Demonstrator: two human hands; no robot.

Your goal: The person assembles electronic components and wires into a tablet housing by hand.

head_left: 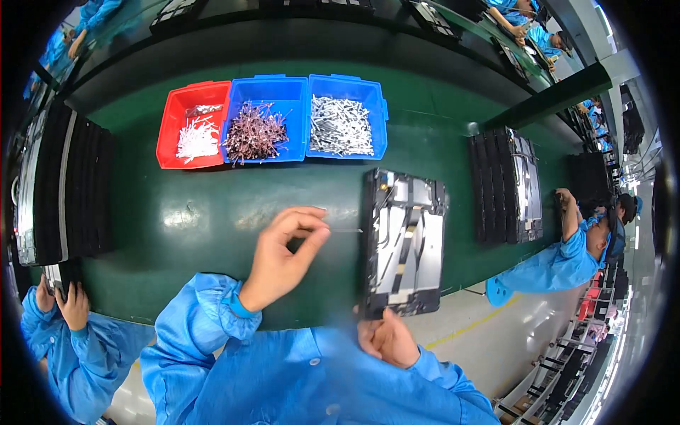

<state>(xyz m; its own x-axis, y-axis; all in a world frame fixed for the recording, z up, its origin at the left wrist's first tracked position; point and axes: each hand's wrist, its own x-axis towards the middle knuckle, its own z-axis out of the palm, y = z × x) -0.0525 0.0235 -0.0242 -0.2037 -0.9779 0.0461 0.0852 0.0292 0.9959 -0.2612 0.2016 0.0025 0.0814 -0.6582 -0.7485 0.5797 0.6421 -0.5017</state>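
Note:
A flat black device like an opened tablet, with silver panels and dark ribbon cables inside, stands tilted above the green table. My right hand is closed at its bottom edge and holds it there. To the device's left is my left hand, thumb and forefinger brought together in a pinch. From those fingertips a thin pale strand runs across to the device's left side. Whether the strand is joined to the device I cannot tell.
Beyond my hands stand a red bin of small white pieces and a blue bin of brownish thin pieces. Another blue bin holds white-grey pieces. Stacked black devices flank me, left and right. Co-workers sit on both sides.

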